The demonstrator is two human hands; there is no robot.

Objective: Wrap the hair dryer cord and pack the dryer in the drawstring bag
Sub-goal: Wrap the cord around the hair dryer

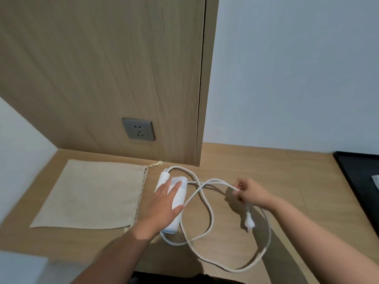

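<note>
While the left hand (162, 206) lies flat and open-palmed on the white folded plastic hair dryer (176, 203) on the light wooden desk (266, 171), the right hand (251, 193) pinches a stretch of the white rubbery cord (209, 212) between its fingertips, just above the desk. From there the cord sprawls in loose loops to the dryer's right, its white plug (249, 223) lying below the right hand. Just left of the dryer, the flat beige cloth drawstring bag (92, 193) lies with its gathered mouth toward it.
</note>
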